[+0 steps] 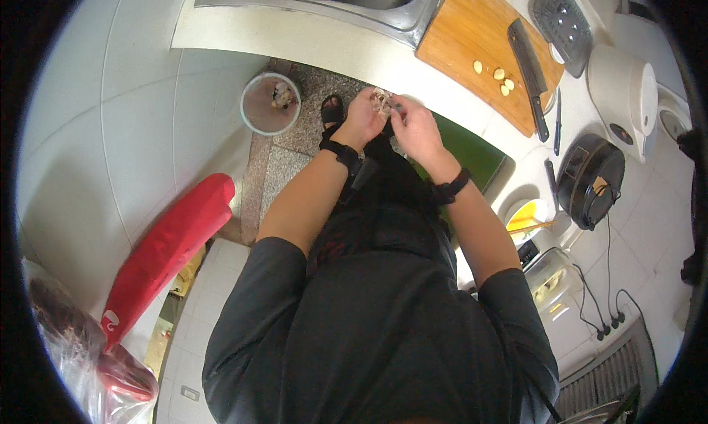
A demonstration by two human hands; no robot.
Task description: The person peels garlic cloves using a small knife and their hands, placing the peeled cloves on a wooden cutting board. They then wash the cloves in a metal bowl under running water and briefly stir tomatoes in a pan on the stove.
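My left hand [362, 118] is cupped palm up beside the counter's front edge, holding a small heap of papery peelings [381, 101] that look like garlic skins. Close against it, my right hand [418, 126] has its fingers curled and its thumb at the edge of the heap. Whether a small piece is pinched there is too blurred to tell. Several peeled garlic cloves [499, 74] lie on the wooden cutting board [453, 26] to the right. Beside them, a cleaver [528, 64] rests across the board, its black handle past the edge.
On the floor at left stands a waste bin [271, 104] with scraps inside. A steel sink [332, 3] is set into the counter [276, 37]. Farther right are a rice cooker [625, 97], a black round appliance [591, 180] and a bowl of yellow liquid [524, 218] with chopsticks across it.
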